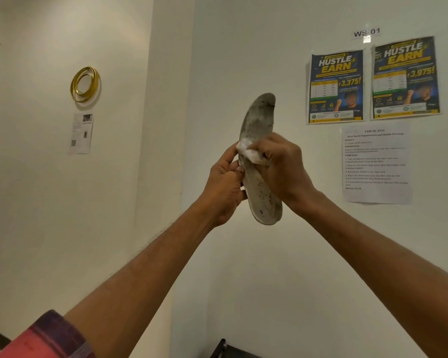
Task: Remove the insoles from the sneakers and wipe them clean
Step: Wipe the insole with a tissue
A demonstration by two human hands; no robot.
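Note:
A dirty grey insole (259,120) stands almost upright in front of the white wall, toe end up, with dark specks near its heel. My left hand (224,188) grips its left edge around the middle. My right hand (282,169) presses a crumpled white wipe (250,152) against the middle of the insole's face. Both arms reach up and forward. No sneaker is in view.
Two blue posters (336,87) and a printed task sheet (376,164) hang on the wall to the right. A gold ring ornament (85,84) and a small paper (81,133) hang on the left wall. A dark object's corner (224,348) shows at the bottom edge.

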